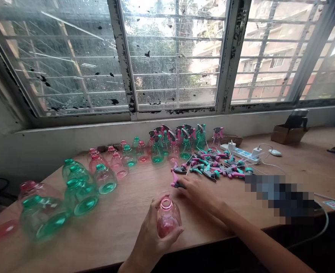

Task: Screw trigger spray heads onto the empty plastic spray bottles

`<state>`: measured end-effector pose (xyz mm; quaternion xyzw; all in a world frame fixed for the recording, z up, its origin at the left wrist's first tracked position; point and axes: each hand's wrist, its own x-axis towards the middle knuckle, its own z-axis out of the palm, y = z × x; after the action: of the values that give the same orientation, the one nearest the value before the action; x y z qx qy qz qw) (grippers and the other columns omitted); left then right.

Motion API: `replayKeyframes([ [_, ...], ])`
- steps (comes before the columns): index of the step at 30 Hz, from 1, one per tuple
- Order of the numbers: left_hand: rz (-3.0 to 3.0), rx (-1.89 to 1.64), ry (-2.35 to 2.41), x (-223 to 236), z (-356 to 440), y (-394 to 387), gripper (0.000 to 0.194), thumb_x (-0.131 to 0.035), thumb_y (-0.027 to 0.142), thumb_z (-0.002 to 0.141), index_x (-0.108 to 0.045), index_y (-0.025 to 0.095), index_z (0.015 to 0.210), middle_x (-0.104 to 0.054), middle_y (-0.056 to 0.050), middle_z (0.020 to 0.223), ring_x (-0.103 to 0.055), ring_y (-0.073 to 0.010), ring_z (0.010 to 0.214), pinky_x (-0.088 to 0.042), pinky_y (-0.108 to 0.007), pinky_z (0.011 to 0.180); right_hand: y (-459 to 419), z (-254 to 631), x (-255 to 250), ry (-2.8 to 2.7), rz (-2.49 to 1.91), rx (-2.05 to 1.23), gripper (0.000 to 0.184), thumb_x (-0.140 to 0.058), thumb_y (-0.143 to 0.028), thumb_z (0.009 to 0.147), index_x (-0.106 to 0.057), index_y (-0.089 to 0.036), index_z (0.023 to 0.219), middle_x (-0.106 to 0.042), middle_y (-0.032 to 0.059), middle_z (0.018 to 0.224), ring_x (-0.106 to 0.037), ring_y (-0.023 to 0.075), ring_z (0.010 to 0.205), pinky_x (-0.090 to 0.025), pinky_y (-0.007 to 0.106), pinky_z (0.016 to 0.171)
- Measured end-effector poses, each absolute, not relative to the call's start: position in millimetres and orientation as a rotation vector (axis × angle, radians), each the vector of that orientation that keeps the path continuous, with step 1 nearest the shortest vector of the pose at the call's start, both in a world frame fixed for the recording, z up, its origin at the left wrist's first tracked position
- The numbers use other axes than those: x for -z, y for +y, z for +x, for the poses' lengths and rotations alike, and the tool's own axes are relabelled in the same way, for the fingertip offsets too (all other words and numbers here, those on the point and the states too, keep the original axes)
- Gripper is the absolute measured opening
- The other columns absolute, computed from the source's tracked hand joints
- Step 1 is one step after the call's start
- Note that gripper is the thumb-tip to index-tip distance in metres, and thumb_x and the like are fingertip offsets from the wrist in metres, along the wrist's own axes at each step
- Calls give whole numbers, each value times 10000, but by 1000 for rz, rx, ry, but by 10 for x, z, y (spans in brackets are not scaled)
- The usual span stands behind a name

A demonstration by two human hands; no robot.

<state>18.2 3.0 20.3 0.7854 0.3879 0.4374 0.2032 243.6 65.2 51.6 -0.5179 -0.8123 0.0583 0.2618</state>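
Note:
My left hand (153, 231) is wrapped round a clear pink bottle (169, 220) near the table's front edge; its open neck faces up and towards me. Just beyond it, my right hand (197, 193) has its fingers closed on a pink and black spray trigger head (176, 181), at the near left side of a loose pile of spray heads (213, 163) in pink, teal and black. Behind the pile stand several bottles fitted with spray heads, among them a green spray bottle (157, 151). Open green bottles (82, 197) and pink bottles (119, 165) without heads stand to the left.
A white power strip (241, 152) with plugs and cables lies right of the pile. Farther right is a cardboard box (288, 133) holding a dark object. A blurred-out dark item (281, 197) lies near the front edge. Barred windows (173, 57) rise behind the wooden table (127, 223).

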Motion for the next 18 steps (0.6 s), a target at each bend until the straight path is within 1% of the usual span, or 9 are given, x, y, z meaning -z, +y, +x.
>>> replayKeyframes([
  [3,2060,-1117,1105,-153,132,85,817,-822,336,781,-336,286,1435,-591,-159,1465,-614,-351,1324,-515,-527,1105,514,2588,-593,-1985,-1360,-87,266,-502,-266,1030,-592,-216,1275,-694,131,1242,-685,227,817,-542,351,740],
  [4,2018,-1082,1086,-134,125,110,814,-826,322,772,-330,278,1417,-611,-166,1442,-637,-344,1301,-546,-501,1075,445,2645,-628,-1886,-1337,-64,285,-502,-312,1032,-581,-215,1287,-705,122,1171,-647,207,727,-535,350,693],
  [5,1987,-1054,1060,-119,120,134,787,-825,311,771,-337,272,1387,-640,-166,1404,-668,-332,1265,-575,-469,1040,366,2707,-668,-1698,-1243,-89,279,-583,-361,992,-622,-229,1235,-728,83,1007,-581,183,610,-511,336,607],
  [7,1959,-1033,1037,-108,113,169,724,-813,301,782,-350,270,1337,-673,-159,1350,-697,-317,1223,-591,-448,1013,183,2842,-755,-1445,-1069,-263,302,-688,-400,918,-658,-269,1189,-691,3,763,-467,144,480,-402,285,450],
  [10,1985,-1124,1156,-141,95,179,717,-768,286,834,-327,278,1399,-570,-165,1461,-567,-348,1362,-447,-568,1139,-92,3065,-871,-1088,-874,-568,364,-776,-454,822,-681,-299,1138,-721,-4,778,-393,94,379,-300,235,326],
  [12,2120,-1199,1304,-171,81,176,722,-744,269,856,-333,295,1449,-494,-159,1518,-494,-376,1397,-375,-635,1153,-223,3191,-904,-882,-853,-701,433,-843,-491,732,-690,-312,1095,-746,15,829,-497,115,418,-373,229,329],
  [14,2296,-1222,1419,-185,74,176,730,-743,269,861,-343,311,1471,-488,-156,1512,-508,-391,1352,-406,-646,1104,-279,3255,-894,-778,-872,-882,473,-840,-563,699,-692,-322,1078,-762,38,846,-644,185,545,-489,257,390],
  [16,2410,-1202,1443,-182,75,179,750,-743,292,872,-318,318,1490,-495,-162,1498,-527,-394,1318,-439,-635,1065,-270,3242,-867,-748,-853,-1003,456,-815,-592,709,-697,-312,1049,-755,40,840,-634,175,525,-488,248,381],
  [18,2459,-1188,1427,-171,78,184,750,-729,314,890,-295,318,1503,-488,-165,1502,-521,-392,1326,-446,-619,1062,-235,3170,-863,-752,-779,-1052,415,-803,-599,712,-704,-286,966,-726,24,816,-494,104,404,-394,210,317],
])
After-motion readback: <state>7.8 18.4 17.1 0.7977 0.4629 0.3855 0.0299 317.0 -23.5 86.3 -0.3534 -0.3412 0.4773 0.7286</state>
